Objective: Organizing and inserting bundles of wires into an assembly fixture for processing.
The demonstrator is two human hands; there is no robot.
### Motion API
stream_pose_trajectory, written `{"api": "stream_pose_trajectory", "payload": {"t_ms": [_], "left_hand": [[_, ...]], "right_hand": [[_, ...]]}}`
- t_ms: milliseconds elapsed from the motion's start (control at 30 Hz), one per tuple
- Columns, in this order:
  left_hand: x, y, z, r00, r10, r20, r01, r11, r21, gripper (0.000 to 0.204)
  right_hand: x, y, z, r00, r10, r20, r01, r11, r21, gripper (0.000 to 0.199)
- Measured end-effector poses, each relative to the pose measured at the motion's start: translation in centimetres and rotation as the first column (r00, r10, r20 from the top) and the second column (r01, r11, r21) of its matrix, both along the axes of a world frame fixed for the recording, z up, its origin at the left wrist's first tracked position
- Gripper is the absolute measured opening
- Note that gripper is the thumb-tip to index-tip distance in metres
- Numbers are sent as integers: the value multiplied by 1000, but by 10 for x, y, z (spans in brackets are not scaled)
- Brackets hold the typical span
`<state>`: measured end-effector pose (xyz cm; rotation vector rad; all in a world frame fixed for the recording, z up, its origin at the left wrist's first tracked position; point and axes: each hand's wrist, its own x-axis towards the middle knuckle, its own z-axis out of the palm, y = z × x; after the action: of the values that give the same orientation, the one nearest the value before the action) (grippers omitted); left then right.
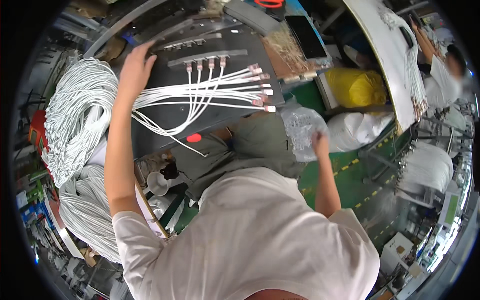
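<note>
Left hand (134,70), fingers spread & loose, rests on the white cables (200,97) fanned across the dark worktop (225,65), w/ a big coil of cable bundles (75,120) just left of it; right hand (320,142) is closed on a clear plastic bag (300,127) at the worktop's right edge. Judging by this, cable ends are being seated in the fixture's connector row (205,62), so the next cable wants lining up w/ a free slot. Green floor (350,175), yellow sack (357,87), white sacks nearby; another person (442,75) works far right.
</note>
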<state>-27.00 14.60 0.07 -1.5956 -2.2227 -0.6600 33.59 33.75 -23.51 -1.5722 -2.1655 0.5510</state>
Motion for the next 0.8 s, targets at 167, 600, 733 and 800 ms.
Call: {"api": "stream_pose_trajectory", "payload": {"t_ms": [167, 600, 733, 800], "left_hand": [[-16, -4, -4, 993, 17, 120, -1, 991, -130, 28], [-8, -15, -7, 997, 46, 63, -44, 998, -42, 23], [-15, -22, 1, 961, 124, 246, -121, 992, -29, 25], [-19, -23, 4, 869, 130, 478, -175, 983, 51, 25]], "right_hand": [[-64, -11, 44, 925, -34, -378, -31, 986, -164, 25], [-423, 48, 248, 412, 869, 276, -898, 334, 287, 30], [-450, 65, 243, 331, 917, 225, -906, 241, 349, 25], [-460, 71, 250, 264, 949, 172, -928, 201, 315, 26]]}}
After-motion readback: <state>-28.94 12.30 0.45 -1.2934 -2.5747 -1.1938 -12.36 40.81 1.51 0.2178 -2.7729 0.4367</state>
